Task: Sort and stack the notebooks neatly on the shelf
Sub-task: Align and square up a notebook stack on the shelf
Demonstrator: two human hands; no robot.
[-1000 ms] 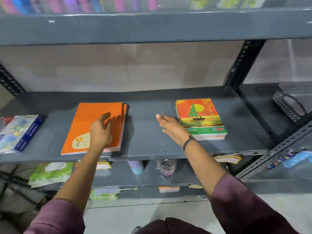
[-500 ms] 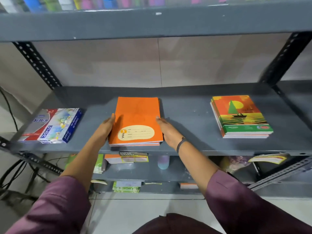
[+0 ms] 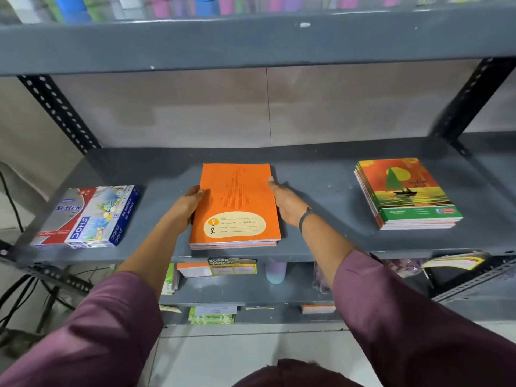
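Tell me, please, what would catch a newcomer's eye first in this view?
First, the orange notebooks, a small stack at the middle of the grey shelf, with the left hand and right hand pressed flat against its two sides. Next, the sailboat notebooks stacked at the right, and the crayon boxes at the left.

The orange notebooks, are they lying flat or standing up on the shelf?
Lying flat. The orange notebooks rest cover-up in a squared stack on the shelf, left hand and right hand pressed against its sides.
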